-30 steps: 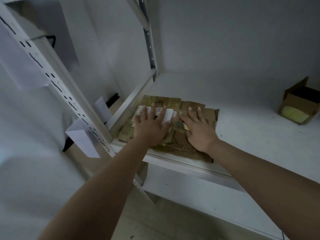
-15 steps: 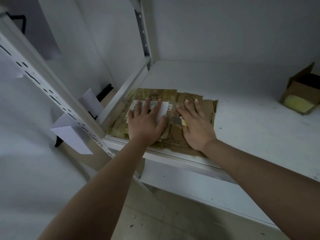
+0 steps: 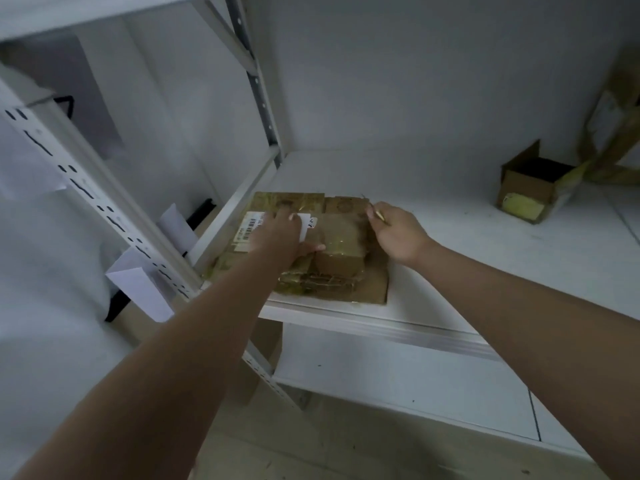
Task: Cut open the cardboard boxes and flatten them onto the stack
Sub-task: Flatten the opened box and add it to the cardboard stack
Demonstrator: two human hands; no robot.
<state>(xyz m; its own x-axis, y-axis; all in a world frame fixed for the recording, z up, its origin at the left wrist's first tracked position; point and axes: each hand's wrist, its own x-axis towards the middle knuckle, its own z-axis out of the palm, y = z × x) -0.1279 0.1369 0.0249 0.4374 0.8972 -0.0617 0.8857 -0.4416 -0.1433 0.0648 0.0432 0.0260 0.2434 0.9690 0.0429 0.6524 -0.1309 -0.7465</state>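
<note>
At the middle of the frame, on the white shelf (image 3: pixel 485 244):
Stack: a pile of flattened cardboard (image 3: pixel 341 247), taped and labelled, lies at the shelf's left end by the upright post (image 3: pixel 258 84).
Left hand: the left hand (image 3: pixel 277 233) rests palm down on the pile over the white label (image 3: pixel 254 225), fingers fairly straight and pressing.
Right hand: the right hand (image 3: pixel 398 233) hovers at the pile's right edge, fingers curled round a thin yellowish tool (image 3: pixel 375 213) (probably the cutter, too small to be sure).
Done: at least one box looks opened and laid flat, judging by the layers in the pile.
Left: an open-topped small box (image 3: pixel 530 188) stands well apart at the right of the frame, not yet flattened; taller cardboard (image 3: pixel 613 126) leans at the upper right edge (its state is hard to tell).
Judgement: the task seems partway through, with those boxes to follow.
</note>
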